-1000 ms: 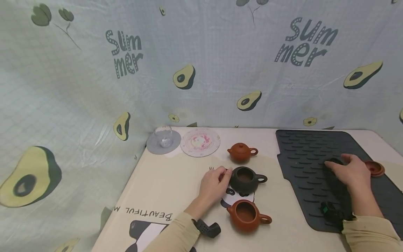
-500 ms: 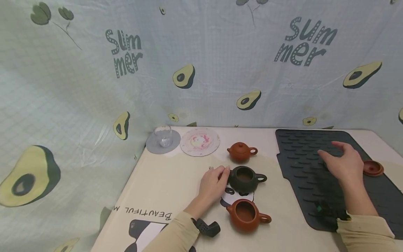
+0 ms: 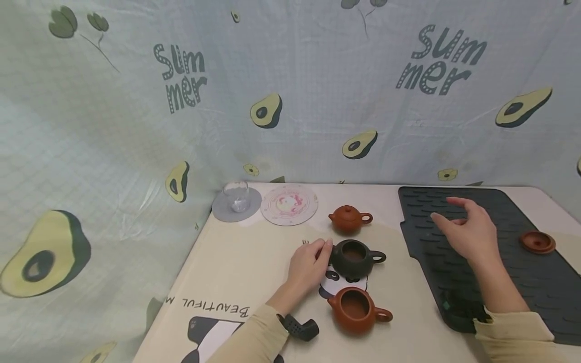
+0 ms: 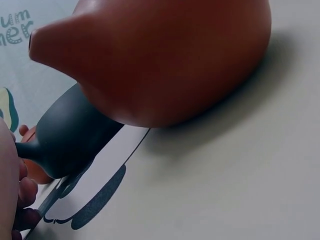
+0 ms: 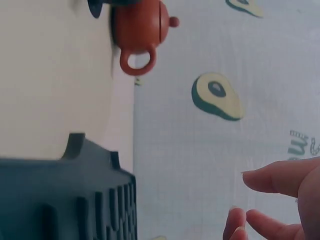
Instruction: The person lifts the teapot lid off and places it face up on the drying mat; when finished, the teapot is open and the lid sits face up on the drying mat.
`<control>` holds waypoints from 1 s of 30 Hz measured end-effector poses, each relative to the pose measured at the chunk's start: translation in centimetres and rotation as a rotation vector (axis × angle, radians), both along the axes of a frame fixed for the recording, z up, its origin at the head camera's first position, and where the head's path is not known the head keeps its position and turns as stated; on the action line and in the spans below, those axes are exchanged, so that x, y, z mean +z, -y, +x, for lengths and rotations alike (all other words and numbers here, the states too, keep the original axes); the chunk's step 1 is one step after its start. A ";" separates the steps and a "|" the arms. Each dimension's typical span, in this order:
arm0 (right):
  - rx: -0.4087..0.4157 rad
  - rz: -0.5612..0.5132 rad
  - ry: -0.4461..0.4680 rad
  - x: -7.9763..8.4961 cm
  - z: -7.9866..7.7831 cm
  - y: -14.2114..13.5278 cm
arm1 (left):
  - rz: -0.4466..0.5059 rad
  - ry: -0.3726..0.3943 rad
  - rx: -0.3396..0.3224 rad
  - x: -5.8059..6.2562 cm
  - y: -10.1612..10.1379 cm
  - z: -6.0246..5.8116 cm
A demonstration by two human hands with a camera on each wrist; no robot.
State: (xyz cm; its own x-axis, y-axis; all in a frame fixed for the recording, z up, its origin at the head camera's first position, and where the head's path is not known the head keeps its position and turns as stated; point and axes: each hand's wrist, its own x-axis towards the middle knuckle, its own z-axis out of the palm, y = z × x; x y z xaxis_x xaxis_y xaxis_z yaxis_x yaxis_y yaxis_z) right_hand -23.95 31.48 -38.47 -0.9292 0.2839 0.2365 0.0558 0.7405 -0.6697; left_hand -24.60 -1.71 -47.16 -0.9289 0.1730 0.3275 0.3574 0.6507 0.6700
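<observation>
My left hand [image 3: 305,267] pinches the spout of a black lidless teapot [image 3: 353,258]; its fingertips are partly hidden. Curled fingers [image 4: 27,192] show beside that spout in the left wrist view. A red-brown lidless teapot [image 3: 355,310] stands nearer me, and a small lidded one [image 3: 348,219] stands behind. Over the dark ridged mat [image 3: 426,242] hovers my right hand [image 3: 472,234], thumb and forefinger spread apart. Nothing shows between its thumb [image 5: 275,177] and fingers in the right wrist view. A round red-brown lid [image 3: 537,242] lies on the mat's right side.
At the back left, a clear glass cup [image 3: 238,196] stands on a grey coaster [image 3: 220,214]. Beside it lies a pink patterned round mat [image 3: 289,204]. A printed curtain [image 3: 308,101] closes off the back and left of the table.
The right hand has risen from the mat, where it was at a dark object, and moved left; that object is out of sight now. The left hand and teapots stay put.
</observation>
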 end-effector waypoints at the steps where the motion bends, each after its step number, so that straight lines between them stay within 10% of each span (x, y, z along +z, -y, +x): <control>1: 0.011 0.001 -0.005 0.0 0.0 0.3 | 0.000 0.001 -0.002 0.0 0.0 0.0; 30: 0.136 0.061 0.008 -0.2 0.2 3.2 | 0.046 0.040 0.031 0.2 0.0 0.0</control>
State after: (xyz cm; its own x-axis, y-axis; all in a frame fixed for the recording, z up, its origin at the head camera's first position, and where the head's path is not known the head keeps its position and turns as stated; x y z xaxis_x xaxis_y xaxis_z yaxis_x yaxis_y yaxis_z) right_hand -23.75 28.30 -38.68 -0.9599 0.1409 0.2423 -0.0427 0.7808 -0.6234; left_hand -24.58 -1.75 -46.91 -0.9460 0.1293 0.2972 0.3099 0.6295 0.7125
